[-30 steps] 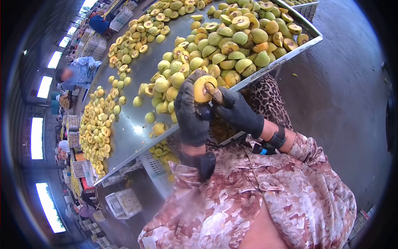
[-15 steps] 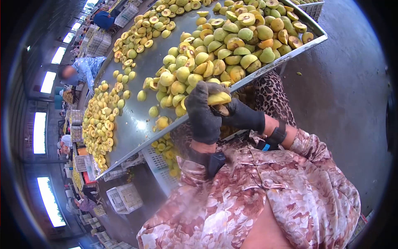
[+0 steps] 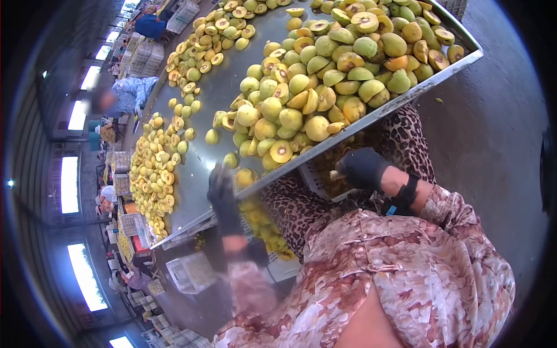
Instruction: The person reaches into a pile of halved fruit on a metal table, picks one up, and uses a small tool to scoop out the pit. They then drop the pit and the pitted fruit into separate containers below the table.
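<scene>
My left hand (image 3: 222,191), in a dark glove and smeared by motion, is at the near edge of the metal table (image 3: 203,148), close to a yellow peach half (image 3: 245,177). My right hand (image 3: 362,168), also gloved, is closed above a container (image 3: 312,180) between my knees. A small pale tip sticks out of its fingers; I cannot tell what it belongs to. A big heap of green-yellow peach halves (image 3: 325,75) lies along the table's near side, some with their brown centres showing.
More cut peaches (image 3: 154,168) lie along the table's far side, near a person in a blue top (image 3: 133,95). Below the table edge, a crate (image 3: 284,269) holds yellow halves (image 3: 264,223). A white crate (image 3: 191,272) stands on the floor at left.
My hands were together around a yellow peach piece; now they are apart. The left has moved left along the table edge, the right toward the right over the container. The view has shifted slightly.
</scene>
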Tool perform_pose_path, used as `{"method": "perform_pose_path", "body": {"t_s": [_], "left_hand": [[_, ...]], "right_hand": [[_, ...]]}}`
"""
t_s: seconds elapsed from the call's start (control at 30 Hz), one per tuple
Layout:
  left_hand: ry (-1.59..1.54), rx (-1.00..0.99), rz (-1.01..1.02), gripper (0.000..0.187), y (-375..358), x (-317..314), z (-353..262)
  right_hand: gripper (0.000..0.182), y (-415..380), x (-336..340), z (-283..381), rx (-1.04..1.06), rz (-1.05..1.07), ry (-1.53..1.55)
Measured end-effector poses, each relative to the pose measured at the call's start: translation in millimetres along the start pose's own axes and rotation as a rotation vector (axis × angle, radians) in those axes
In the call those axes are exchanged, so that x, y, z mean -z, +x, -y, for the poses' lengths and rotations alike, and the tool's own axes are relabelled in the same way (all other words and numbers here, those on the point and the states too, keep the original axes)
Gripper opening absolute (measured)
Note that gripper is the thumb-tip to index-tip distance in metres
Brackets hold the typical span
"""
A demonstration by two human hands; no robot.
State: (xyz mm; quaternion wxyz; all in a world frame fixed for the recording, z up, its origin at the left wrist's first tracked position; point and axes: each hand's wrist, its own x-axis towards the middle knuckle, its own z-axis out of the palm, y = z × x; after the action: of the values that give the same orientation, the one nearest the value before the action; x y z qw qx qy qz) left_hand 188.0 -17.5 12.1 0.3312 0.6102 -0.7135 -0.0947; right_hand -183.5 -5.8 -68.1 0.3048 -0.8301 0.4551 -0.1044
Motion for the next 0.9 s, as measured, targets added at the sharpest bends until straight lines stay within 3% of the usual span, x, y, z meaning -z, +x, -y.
{"method": "perform_pose_path", "body": {"t_s": [0.03,0.1,0.13,0.17,0.2,0.23,0.27,0.33,0.4,0.53,0.6,0.67,0.73,0.83,0.9], "left_hand": [[0.023,-0.08,-0.011,0.03,27,-18,-13],[-0.048,-0.126,0.025,0.043,74,-75,-27],[0.228,-0.328,0.066,0.05,93,-94,-48],[0.308,-0.407,0.2,0.056,106,-114,-47],[0.114,-0.409,0.265,0.057,122,-129,-28],[-0.078,-0.418,0.331,0.058,136,-136,-11],[-0.211,-0.34,0.36,0.058,141,-132,-7],[-0.372,-0.09,0.382,0.056,132,-116,-15],[-0.657,0.012,0.275,0.054,111,-91,-52],[-0.997,0.114,0.155,0.06,51,-68,-123],[-1.125,0.139,0.134,0.06,30,-70,-134],[-0.905,0.067,0.11,0.057,13,-68,-151],[-1.406,0.265,0.102,0.052,10,-66,-160],[-1.371,0.365,0.027,0.049,3,-77,-156],[-1.315,0.249,0.009,0.046,-2,-85,-162]], "right_hand": [[0.018,3,-2,-1,0.03,0.011,0.014],[0.018,9,-6,-2,0.083,0.024,0.037],[0.017,9,-5,-2,0.096,-0.016,0.072],[0.017,5,-5,-3,0.11,-0.049,0.105],[0.016,2,-4,-5,0.122,-0.083,0.14],[0.016,2,-2,-8,0.034,-0.069,0.451],[0.016,2,-3,-9,-0.052,-0.058,0.765],[0.016,1,-2,-1,-0.061,-0.143,1.038],[0.016,9,18,14,0.099,-0.359,0.932],[0.012,34,36,49,0.226,-0.511,0.651],[0.014,42,33,62,0.186,-0.473,0.795],[0.017,48,29,71,0.17,-0.45,0.926],[0.018,48,19,73,0.149,-0.459,0.931],[0.018,43,20,77,0.174,-0.463,0.921],[0.017,40,22,76,0.165,-0.411,0.874]]}}
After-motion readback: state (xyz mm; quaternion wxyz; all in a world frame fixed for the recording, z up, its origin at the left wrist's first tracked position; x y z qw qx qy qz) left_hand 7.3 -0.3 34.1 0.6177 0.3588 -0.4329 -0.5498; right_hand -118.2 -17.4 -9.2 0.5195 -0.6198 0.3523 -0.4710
